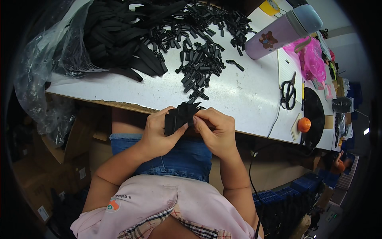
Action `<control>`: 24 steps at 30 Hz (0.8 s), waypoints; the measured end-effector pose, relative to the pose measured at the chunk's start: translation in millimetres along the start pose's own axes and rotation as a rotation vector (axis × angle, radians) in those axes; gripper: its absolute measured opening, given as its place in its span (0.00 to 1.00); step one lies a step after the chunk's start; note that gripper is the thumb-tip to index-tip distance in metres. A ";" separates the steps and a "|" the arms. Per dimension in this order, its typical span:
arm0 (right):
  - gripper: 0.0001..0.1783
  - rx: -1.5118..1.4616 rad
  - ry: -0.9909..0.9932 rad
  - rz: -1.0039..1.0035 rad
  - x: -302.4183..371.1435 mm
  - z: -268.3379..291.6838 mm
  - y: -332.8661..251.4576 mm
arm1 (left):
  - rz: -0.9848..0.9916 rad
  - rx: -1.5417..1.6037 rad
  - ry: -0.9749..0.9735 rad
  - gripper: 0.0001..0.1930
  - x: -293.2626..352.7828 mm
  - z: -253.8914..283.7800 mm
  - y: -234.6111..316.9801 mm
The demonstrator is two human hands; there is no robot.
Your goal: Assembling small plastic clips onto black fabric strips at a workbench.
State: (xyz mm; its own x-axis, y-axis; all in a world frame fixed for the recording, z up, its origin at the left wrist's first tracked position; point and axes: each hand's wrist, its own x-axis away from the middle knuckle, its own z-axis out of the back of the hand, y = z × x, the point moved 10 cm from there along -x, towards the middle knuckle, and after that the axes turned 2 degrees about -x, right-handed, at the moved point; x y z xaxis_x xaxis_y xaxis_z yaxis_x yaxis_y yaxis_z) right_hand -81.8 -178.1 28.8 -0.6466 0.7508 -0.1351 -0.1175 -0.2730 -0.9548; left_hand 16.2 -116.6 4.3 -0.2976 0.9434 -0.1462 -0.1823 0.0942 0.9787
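Far left of the grip, a clear plastic bag (43, 59) spills over the table (246, 95) edge, with a heap of black straps (119, 36) up and left of the hands. Straight above the grip lies a scatter of small black clips (203, 55) on the white tabletop.

The left hand (157, 133) is closed around a fanned bundle of black strap pieces (179, 115), thumb pressed across their lower ends. The right hand (215, 129) touches the bundle from the other side, fingers curled and pinching its right edge. The bundle sits between both hands, just below the table edge and over the lap.

Up and right of the grip lies a lilac bottle (282, 32) on its side. Further right are black scissors (288, 93), a pink bag (308, 57), and, lower, an orange ball (304, 124).
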 end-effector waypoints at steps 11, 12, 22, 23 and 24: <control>0.06 -0.483 0.026 -0.344 0.8 -16.6 27.9 | 0.083 0.366 0.110 0.09 6.4 1.4 -3.7; 0.06 -0.532 0.045 -0.363 2.5 -16.9 28.8 | 0.073 0.412 0.146 0.10 7.1 4.8 -3.2; 0.06 -0.427 0.169 -0.064 17.5 -13.2 8.7 | 0.012 0.351 0.082 0.10 8.3 5.7 6.8; 0.06 -0.418 0.159 -0.039 17.1 -13.6 7.2 | 0.004 0.353 0.099 0.10 8.1 7.6 6.8; 0.05 -0.411 0.146 -0.016 16.4 -14.0 5.7 | -0.006 0.338 0.119 0.10 8.2 10.1 7.4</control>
State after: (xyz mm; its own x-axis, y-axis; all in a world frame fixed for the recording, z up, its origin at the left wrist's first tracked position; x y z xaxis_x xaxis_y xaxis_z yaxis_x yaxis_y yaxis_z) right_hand -82.5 -158.9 17.5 -0.5304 0.8382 -0.1268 0.2017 -0.0205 -0.9792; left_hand 21.9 -105.0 11.8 -0.4084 0.9006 -0.1487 0.1302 0.2187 0.9671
